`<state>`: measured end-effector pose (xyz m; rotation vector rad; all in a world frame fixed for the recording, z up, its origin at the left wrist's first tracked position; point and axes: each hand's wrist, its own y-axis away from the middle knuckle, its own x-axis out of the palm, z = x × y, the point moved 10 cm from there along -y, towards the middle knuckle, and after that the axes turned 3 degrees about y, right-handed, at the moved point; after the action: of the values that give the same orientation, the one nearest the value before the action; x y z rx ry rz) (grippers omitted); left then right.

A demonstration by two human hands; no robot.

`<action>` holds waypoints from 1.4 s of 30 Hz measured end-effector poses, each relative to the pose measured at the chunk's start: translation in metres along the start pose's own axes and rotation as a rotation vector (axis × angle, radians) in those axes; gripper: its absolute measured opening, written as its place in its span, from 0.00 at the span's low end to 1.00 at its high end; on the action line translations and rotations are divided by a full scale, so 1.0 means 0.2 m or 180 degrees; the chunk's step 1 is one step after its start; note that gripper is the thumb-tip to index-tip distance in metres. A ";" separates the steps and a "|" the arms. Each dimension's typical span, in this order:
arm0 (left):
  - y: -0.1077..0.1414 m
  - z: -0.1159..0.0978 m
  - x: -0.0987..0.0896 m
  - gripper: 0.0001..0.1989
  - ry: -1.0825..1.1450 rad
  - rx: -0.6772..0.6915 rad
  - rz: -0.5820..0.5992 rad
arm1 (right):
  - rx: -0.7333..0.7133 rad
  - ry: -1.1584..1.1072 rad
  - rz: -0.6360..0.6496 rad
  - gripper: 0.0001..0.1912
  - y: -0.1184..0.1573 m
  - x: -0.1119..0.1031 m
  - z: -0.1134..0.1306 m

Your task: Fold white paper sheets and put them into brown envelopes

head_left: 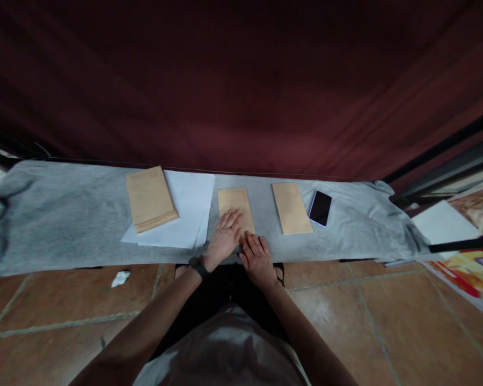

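A brown paper envelope (233,198) lies flat in front of me on the grey cloth. My left hand (225,233) rests on its lower middle, fingers stretched out and pointing up and to the right. At its lower right corner is my right hand (257,260), with fingertips laid on the near edge and the fingers extended. Both hands cover the lower part of this envelope. To the right lies a second brown envelope (292,208), apart from my hands. On the left a stack of brown envelopes (151,197) sits on white paper sheets (191,201).
A phone (320,208) with a dark screen lies right of the second envelope. Grey cloth (72,214) covers the narrow bench, backed by a dark red curtain (241,96). A crumpled white scrap (121,278) is on the tiled floor (330,316).
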<state>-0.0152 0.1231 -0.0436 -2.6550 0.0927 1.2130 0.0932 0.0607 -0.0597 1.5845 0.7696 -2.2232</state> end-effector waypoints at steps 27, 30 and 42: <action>-0.37 0.12 0.18 0.27 -0.0154 0.0365 0.0445 | 0.0075 -0.0148 0.0065 0.26 -0.01 0.01 -0.01; -0.26 0.08 0.20 0.27 0.0003 0.0385 0.0651 | 0.0071 -0.0190 0.0067 0.25 -0.02 0.01 -0.01; 0.10 -0.06 0.19 0.26 0.0119 0.0635 0.0856 | 0.0000 -0.0826 -0.0496 0.23 0.04 -0.02 -0.08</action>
<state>0.0149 0.1017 -0.0690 -2.5479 0.5628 1.1591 0.1114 0.0626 -0.0618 1.2384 0.8403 -2.4740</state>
